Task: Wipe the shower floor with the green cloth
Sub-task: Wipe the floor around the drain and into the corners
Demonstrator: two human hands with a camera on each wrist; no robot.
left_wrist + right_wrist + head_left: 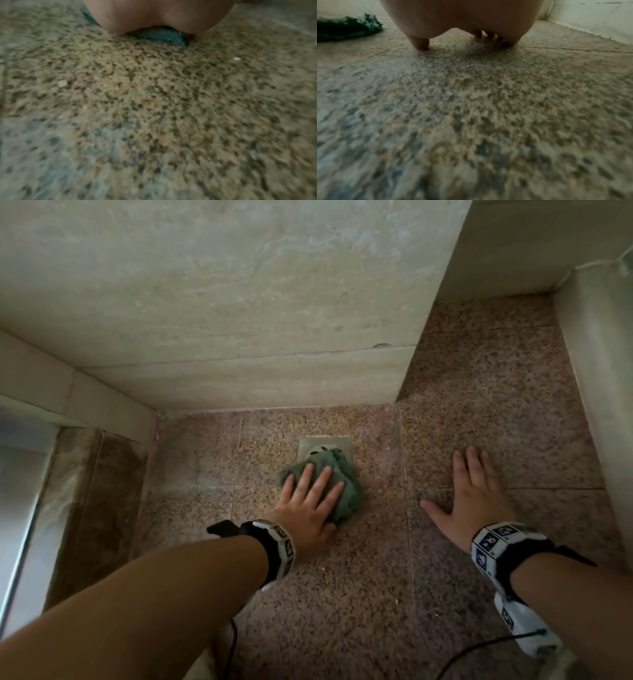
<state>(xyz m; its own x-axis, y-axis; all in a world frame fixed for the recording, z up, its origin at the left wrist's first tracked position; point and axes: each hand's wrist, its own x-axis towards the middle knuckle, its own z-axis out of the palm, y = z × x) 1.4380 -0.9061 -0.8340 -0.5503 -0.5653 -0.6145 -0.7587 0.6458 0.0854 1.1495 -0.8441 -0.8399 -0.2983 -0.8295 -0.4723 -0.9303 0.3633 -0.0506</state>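
The green cloth (346, 484) lies bunched on the speckled shower floor (342, 594), its far edge overlapping the square metal drain (308, 444). My left hand (313, 496) presses flat on the cloth with straight, spread fingers. In the left wrist view the cloth (161, 35) shows under the heel of that hand (154, 16). My right hand (471, 491) rests flat on the bare floor to the right of the cloth, fingers spread. The right wrist view shows the right hand (462, 24) on the floor (471, 108) and the cloth (346, 29) off to the left.
A beige tiled wall (239, 320) rises just behind the drain. A wall corner juts out at the right, with a narrow floor strip (496, 354) running back beside it. A raised threshold (96, 491) borders the left. A black cable (479, 648) trails from the right wrist.
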